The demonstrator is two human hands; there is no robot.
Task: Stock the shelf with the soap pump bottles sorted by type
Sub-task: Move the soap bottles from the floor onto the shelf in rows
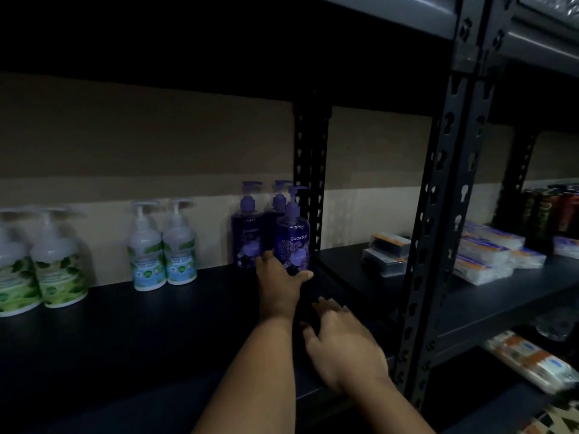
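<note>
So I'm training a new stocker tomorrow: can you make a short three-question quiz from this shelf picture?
1. True or false: the left hand grips a purple bottle near its base.
2. Multiple choice: which bottles stand at the far left of the shelf? A) purple bottles B) green-label bottles C) blue-label bottles
3. Fill in: the right hand lies with fingers spread over the shelf and holds ____.

Key: 1 true; 2 B; 3 nothing.
</note>
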